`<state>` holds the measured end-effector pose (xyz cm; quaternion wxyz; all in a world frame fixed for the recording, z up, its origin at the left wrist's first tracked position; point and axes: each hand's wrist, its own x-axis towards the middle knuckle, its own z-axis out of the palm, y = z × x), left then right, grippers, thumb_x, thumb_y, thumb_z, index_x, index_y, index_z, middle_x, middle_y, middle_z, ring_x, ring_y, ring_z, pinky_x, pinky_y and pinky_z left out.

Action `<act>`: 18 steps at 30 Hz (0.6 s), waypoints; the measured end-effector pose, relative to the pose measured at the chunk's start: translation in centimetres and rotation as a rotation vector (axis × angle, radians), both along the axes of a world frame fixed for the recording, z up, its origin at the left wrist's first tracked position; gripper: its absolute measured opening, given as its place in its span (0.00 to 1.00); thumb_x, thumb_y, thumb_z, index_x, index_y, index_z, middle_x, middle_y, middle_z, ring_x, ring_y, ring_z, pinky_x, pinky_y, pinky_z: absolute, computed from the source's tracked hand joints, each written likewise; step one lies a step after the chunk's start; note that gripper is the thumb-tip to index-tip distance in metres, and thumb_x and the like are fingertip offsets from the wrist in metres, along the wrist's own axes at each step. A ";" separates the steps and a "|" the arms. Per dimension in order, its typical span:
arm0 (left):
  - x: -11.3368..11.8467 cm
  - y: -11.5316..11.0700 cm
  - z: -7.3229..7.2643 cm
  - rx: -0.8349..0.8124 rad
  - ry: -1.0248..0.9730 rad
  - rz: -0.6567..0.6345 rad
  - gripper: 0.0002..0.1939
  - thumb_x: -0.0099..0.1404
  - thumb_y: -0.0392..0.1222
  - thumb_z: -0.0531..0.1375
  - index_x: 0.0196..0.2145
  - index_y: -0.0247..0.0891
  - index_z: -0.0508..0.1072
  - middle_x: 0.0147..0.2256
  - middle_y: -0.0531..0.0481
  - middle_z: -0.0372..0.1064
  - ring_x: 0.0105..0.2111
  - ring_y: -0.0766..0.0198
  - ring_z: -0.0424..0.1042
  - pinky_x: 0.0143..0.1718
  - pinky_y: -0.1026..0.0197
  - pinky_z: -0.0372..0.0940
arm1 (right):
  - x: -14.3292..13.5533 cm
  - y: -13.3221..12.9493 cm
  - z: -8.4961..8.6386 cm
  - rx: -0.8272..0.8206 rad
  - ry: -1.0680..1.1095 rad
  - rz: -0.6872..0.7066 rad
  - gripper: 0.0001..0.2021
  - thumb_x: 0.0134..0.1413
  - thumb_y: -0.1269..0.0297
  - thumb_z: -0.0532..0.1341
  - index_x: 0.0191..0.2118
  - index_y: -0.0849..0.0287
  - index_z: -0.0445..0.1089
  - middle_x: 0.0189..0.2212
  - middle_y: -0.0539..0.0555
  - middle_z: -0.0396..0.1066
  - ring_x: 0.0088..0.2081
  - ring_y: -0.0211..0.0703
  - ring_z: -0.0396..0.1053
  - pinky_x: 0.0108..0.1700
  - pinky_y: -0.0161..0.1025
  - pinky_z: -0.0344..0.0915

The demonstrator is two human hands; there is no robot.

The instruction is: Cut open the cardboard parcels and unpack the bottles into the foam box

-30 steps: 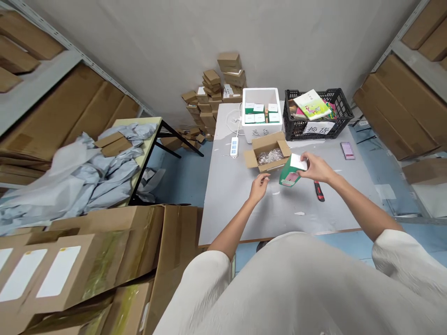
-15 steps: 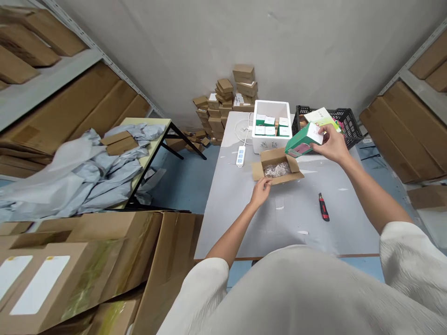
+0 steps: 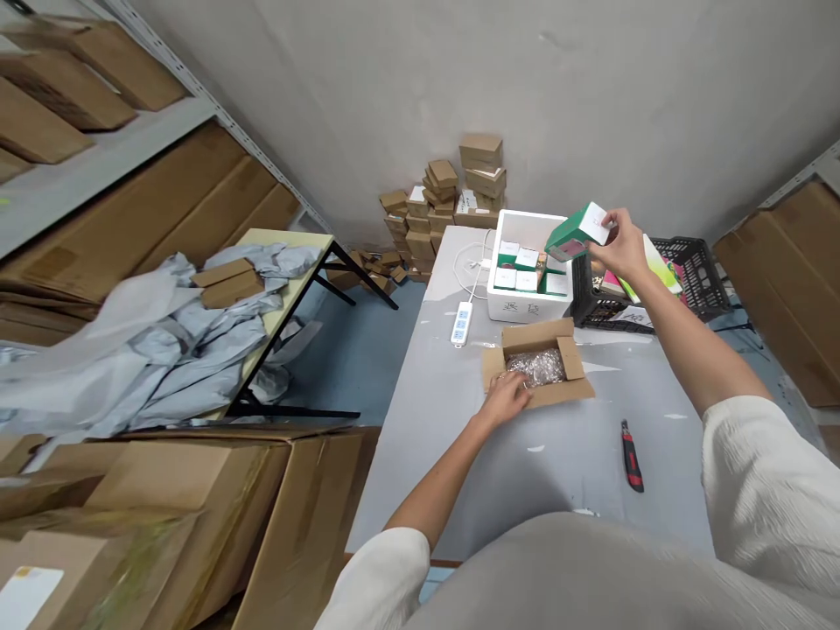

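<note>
Overhead, a tilted green carton with a white end [image 3: 577,232] is pinched in the right hand [image 3: 618,245]; the left hand [image 3: 507,396] curls loosely.

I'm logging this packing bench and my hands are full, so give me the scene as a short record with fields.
Left hand: left hand, fingers at the near left edge of the open carton
Right hand: right hand, gripping a green and white box, tilted, by the white bin's right rim
Carton contents: clear plastic wrap
White bin contents: more green and white boxes
Right of bin: black crate
Front right: red and black knife
Left: power strip
</note>
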<state>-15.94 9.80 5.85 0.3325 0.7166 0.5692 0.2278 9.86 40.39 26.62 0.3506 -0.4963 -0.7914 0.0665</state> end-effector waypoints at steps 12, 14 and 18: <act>-1.3 0.9 -1.6 -0.152 0.018 -0.070 0.30 0.63 0.48 0.72 0.62 0.49 0.75 0.62 0.42 0.74 0.72 0.40 0.59 0.75 0.29 0.38 | -2.9 12.1 -9.2 -0.175 -0.121 0.056 0.30 0.54 0.46 0.70 0.56 0.54 0.63 0.50 0.60 0.71 0.48 0.59 0.69 0.52 0.53 0.69; -1.3 0.9 -1.7 -0.160 0.023 -0.083 0.30 0.63 0.48 0.72 0.62 0.49 0.75 0.62 0.42 0.73 0.72 0.40 0.59 0.75 0.29 0.38 | -2.9 12.9 -11.1 -0.205 -0.140 0.079 0.30 0.52 0.47 0.71 0.56 0.54 0.64 0.51 0.59 0.71 0.48 0.58 0.68 0.52 0.52 0.69; -1.3 0.7 -2.1 -0.165 0.032 -0.096 0.30 0.64 0.50 0.72 0.63 0.50 0.74 0.62 0.43 0.73 0.71 0.40 0.60 0.75 0.29 0.37 | -2.8 14.4 -14.0 -0.324 -0.186 0.133 0.30 0.49 0.49 0.71 0.55 0.54 0.65 0.50 0.59 0.71 0.46 0.57 0.68 0.51 0.53 0.70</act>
